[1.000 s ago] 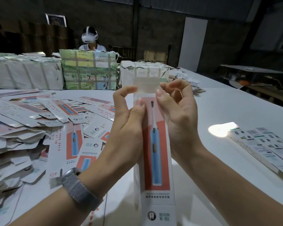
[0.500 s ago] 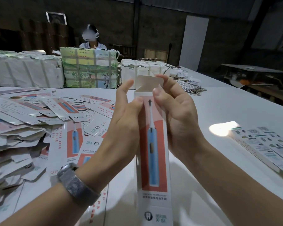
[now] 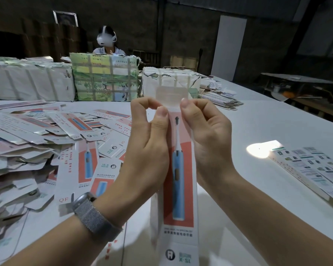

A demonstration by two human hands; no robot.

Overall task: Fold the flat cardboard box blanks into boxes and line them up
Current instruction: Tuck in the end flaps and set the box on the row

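Observation:
A tall white and red toothbrush box (image 3: 179, 189) stands upright in front of me, its lower end near the table. My left hand (image 3: 150, 143) grips its upper left side, thumb on the front face. My right hand (image 3: 206, 135) holds the upper right side with fingers curled at the top corner. The top flap (image 3: 170, 95) sticks up above my fingers, blurred. A heap of flat box blanks (image 3: 46, 135) covers the table to the left. Several folded boxes (image 3: 311, 169) lie side by side at the right.
Taped bundles of packed blanks (image 3: 104, 77) stand in a row along the back of the white table (image 3: 258, 121). A person wearing a headset (image 3: 106, 41) sits behind them. A loose stack of blanks (image 3: 217, 98) lies back right.
The box has shifted slightly in my hands and the top flap now stands up higher. My fingers have moved up to the box's top corners.

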